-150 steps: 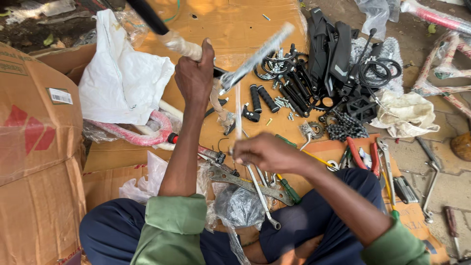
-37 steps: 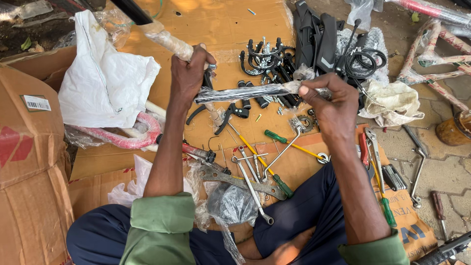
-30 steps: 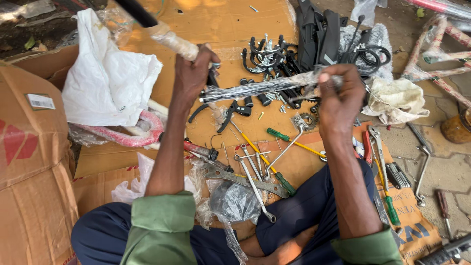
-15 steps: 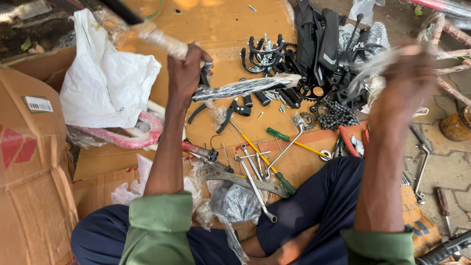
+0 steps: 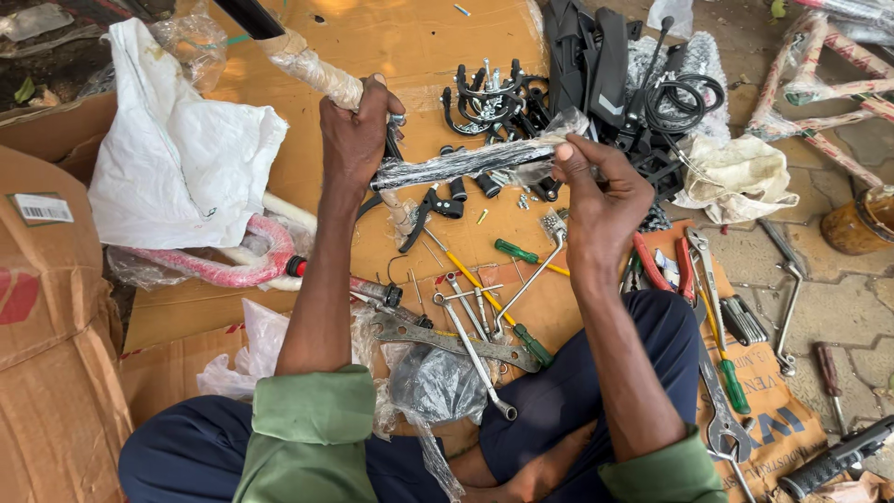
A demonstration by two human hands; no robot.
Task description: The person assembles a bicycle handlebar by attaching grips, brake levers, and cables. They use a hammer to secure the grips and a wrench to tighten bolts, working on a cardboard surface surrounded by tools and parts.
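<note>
A wrapped metal bar [image 5: 466, 163] is held level above the cardboard sheet [image 5: 391, 37]: its near end and a film-wrapped tube [image 5: 312, 65] are clenched in the left hand [image 5: 358, 135], while the clear wrap at the far end is pinched between the fingertips of the right hand [image 5: 596, 191]. The stripping of the wrap appears to be in hand; a firm pull along the bar, with the left grip kept steady, would be called for. A brown jar [image 5: 861, 219] stands at the right, its contents not discernible, and a cardboard box [image 5: 47, 307] lies at the left
</note>
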